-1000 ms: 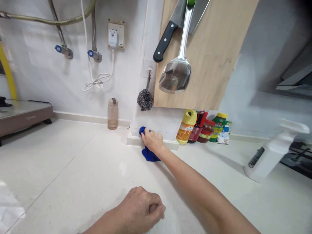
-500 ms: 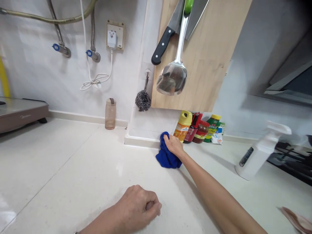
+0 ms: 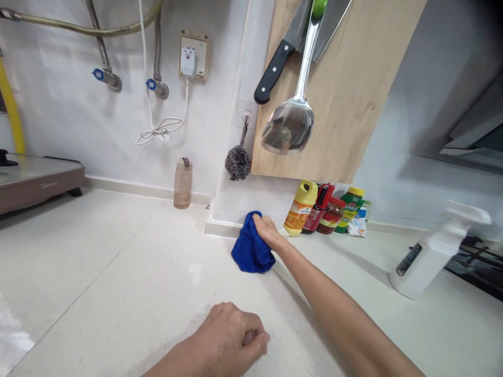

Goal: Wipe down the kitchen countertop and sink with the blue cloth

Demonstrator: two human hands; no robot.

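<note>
A crumpled blue cloth (image 3: 251,248) is bunched under my right hand (image 3: 268,230), whose fingers grip its upper part. The cloth presses against the low ledge (image 3: 222,229) at the foot of the wall and spreads onto the white countertop (image 3: 157,277). Close to me, my left hand (image 3: 231,335) is curled into a loose fist over the countertop, with nothing visible in it. To the right of the cloth stands a yellow bottle (image 3: 302,207), with a red-lidded jar (image 3: 331,215) and other containers beside it.
A white spray bottle (image 3: 430,256) stands at the right before a black stove (image 3: 481,267). A translucent drinking bottle (image 3: 183,186) is by the back wall. Above hang a steel scrubber (image 3: 238,163), a spatula (image 3: 288,125) and a knife (image 3: 275,70). A brown hot plate (image 3: 43,183) sits left.
My right hand has slid the blue cloth to the left along the ledge, away from the yellow bottle. My left hand stays curled in nearly the same place. The view has shifted slightly.
</note>
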